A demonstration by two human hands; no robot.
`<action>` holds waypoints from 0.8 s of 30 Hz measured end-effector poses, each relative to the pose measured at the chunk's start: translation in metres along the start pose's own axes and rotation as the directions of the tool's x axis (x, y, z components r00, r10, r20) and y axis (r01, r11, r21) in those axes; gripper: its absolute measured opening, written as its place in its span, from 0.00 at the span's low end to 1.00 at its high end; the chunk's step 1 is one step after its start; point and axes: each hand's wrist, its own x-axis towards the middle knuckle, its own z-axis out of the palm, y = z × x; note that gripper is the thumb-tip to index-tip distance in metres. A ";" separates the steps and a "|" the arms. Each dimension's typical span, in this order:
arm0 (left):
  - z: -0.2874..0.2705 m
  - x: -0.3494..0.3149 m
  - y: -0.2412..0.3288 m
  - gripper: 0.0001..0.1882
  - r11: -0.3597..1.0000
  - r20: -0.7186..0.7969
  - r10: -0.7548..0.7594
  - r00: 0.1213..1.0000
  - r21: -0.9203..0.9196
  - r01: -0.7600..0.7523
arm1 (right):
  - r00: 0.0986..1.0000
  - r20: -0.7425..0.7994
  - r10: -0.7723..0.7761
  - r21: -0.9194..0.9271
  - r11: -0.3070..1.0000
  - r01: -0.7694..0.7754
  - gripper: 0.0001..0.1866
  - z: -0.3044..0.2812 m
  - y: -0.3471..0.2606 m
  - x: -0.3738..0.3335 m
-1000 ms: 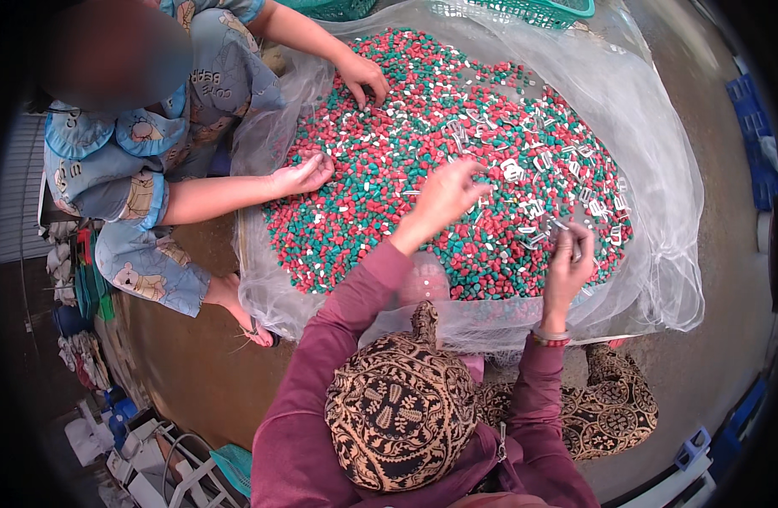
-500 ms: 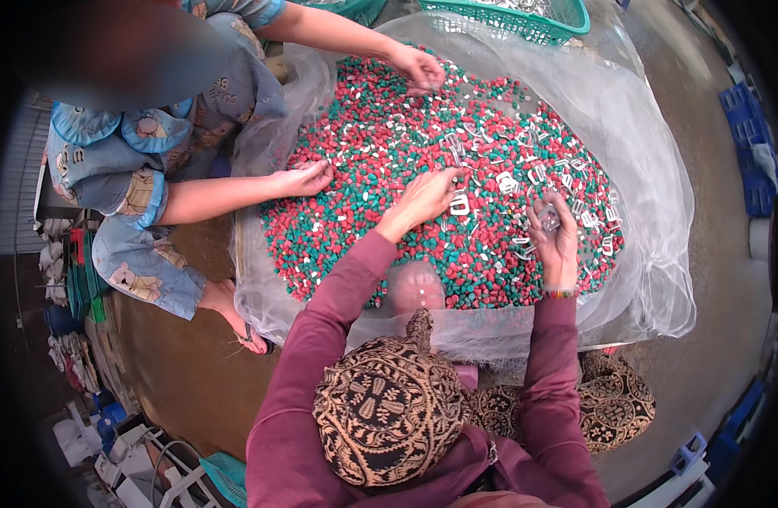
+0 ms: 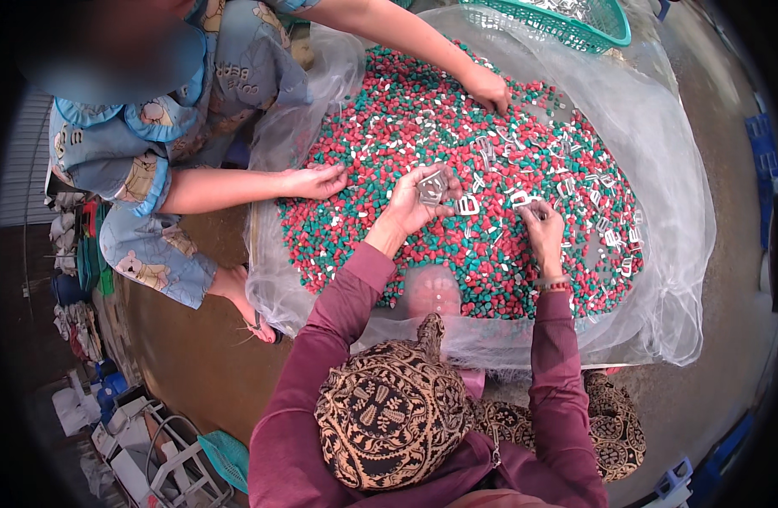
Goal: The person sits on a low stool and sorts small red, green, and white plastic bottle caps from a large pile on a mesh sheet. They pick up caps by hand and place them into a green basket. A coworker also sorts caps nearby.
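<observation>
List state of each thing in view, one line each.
Left hand: turned up, fingers curled around metal buckles
Right hand: fingers closed at a loose buckle; grip unclear
Pebble-like pieces: red, green, white, mixed, spread out
Other buckles: scattered on the pieces, mostly rightward
Mesh sheet: spread out, bunched at right
Green basket: upright, holding metal parts
Co-worker's upper hand: fingers down at the pieces
Co-worker's lower hand: fingers curled

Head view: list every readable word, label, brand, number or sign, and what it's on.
Co-worker's blue bear-print clothes: dark lettering; printed words not copied out.
Metal pieces in the left hand: no lettering visible.
Pebbles: none visible.
Green basket: none visible.
Blue crates: too small and blurred to tell.
</observation>
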 end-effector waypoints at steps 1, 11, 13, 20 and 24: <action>0.005 0.001 0.002 0.17 0.999 0.033 0.009 0.999 0.050 -0.010 | 0.999 -0.046 -0.007 0.081 0.997 0.011 0.12 0.002 0.009 -0.002; 0.028 0.009 -0.026 0.19 -0.439 0.165 0.373 0.913 0.898 0.017 | 0.954 -0.080 -0.290 -0.333 0.910 0.248 0.23 0.018 -0.007 -0.004; 0.024 0.010 -0.038 0.20 -0.523 0.161 0.376 0.912 0.850 0.066 | 0.949 -0.039 -0.311 -0.453 0.853 0.261 0.23 0.027 -0.011 -0.011; 0.011 0.016 -0.031 0.15 -0.129 0.149 0.384 0.911 0.986 -0.106 | 0.966 0.001 -0.257 -0.074 0.964 0.257 0.10 0.026 -0.019 -0.065; 0.047 0.007 -0.017 0.12 0.932 -0.095 0.134 0.986 0.349 -0.093 | 0.969 0.098 0.228 0.849 0.489 -0.201 0.12 -0.003 -0.012 -0.085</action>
